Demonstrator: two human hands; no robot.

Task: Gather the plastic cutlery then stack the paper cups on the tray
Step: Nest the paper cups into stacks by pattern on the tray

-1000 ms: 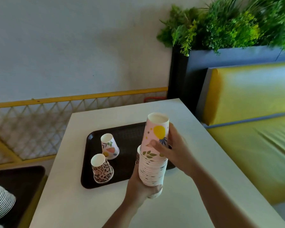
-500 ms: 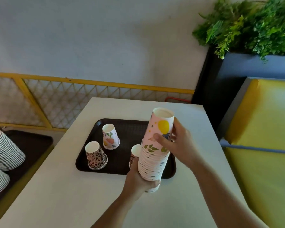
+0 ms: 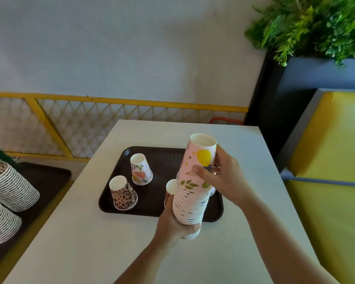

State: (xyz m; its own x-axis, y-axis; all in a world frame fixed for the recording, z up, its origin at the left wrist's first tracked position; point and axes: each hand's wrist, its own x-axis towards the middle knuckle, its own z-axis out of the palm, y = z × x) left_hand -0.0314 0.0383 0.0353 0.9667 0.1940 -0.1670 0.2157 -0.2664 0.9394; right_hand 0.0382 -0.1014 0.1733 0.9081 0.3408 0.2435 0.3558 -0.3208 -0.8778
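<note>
She's in the cup-stacking step: the left hand (image 3: 175, 226) grips the base of the tall stack (image 3: 193, 193) above the tray's (image 3: 143, 210) near edge, the right hand (image 3: 219, 179) clasping its top cup. Next, I reckon: collect the leopard cup (image 3: 123, 193).

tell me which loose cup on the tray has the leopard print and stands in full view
The leopard print cup, upside down at the tray's near left corner. The floral cup behind it shows leaves and fruit; a third cup is mostly hidden behind the held stack.
</note>
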